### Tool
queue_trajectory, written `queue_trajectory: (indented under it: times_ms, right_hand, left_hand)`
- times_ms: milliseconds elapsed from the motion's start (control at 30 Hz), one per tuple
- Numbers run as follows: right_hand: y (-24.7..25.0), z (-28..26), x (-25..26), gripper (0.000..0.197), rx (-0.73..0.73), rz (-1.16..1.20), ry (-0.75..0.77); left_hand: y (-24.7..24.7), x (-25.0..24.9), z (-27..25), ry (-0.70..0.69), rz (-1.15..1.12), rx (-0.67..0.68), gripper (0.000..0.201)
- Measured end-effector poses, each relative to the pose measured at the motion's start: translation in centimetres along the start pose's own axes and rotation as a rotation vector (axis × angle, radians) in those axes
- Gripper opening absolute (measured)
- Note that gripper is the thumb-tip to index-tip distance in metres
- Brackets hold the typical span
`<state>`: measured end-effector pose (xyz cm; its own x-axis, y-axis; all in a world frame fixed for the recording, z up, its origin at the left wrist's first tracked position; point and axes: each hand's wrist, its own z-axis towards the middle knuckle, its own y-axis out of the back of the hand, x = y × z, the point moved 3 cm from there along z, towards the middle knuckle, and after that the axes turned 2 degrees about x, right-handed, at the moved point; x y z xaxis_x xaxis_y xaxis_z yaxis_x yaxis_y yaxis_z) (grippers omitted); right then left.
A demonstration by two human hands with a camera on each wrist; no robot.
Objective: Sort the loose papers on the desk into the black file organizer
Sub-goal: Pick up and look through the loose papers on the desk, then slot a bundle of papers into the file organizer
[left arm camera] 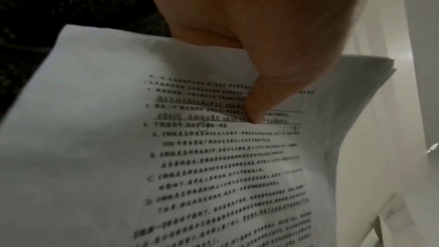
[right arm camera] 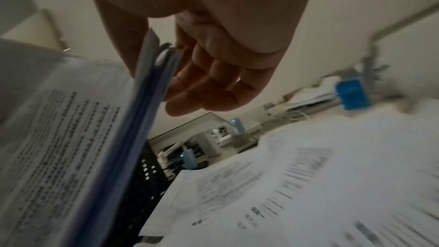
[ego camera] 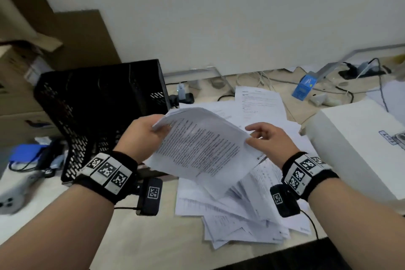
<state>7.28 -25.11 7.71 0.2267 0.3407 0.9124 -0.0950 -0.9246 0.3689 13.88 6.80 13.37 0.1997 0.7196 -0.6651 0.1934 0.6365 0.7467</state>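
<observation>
Two hands carry one sheaf of papers (ego camera: 203,149) above the desk (ego camera: 153,237): the left hand (ego camera: 140,136) pinches its far corner, the right hand (ego camera: 269,140) seems, through blur, to clasp the opposite edge. The black organizer (ego camera: 98,112) stands left, nearer the left hand.

1. Head view is evenly lit and fairly bright, soft indoor light, no hard shadows; the game controller (ego camera: 8,197) at the left edge is smeared and edges bend from the wide lens
2. Left wrist view is dim and grainy, print on the sheaf of papers (left arm camera: 190,157) is soft
3. Right wrist view is dim too, with heavy motion blur on the loose papers (right arm camera: 320,185) at lower right
</observation>
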Motion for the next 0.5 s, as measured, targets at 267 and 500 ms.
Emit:
queue_trajectory:
  times_ms: [267,500]
  right_hand:
    - [-10.0,0.9,8.4,0.025,0.431,-0.244,0.001]
    - [-16.3,-0.3,9.5,0.006,0.331,-0.129,-0.02]
  left_hand:
    - [7.9,2.0,-1.2,0.014,0.038,0.099,0.013]
    - [11.7,9.1,-2.1,0.227,0.083,-0.219,0.066]
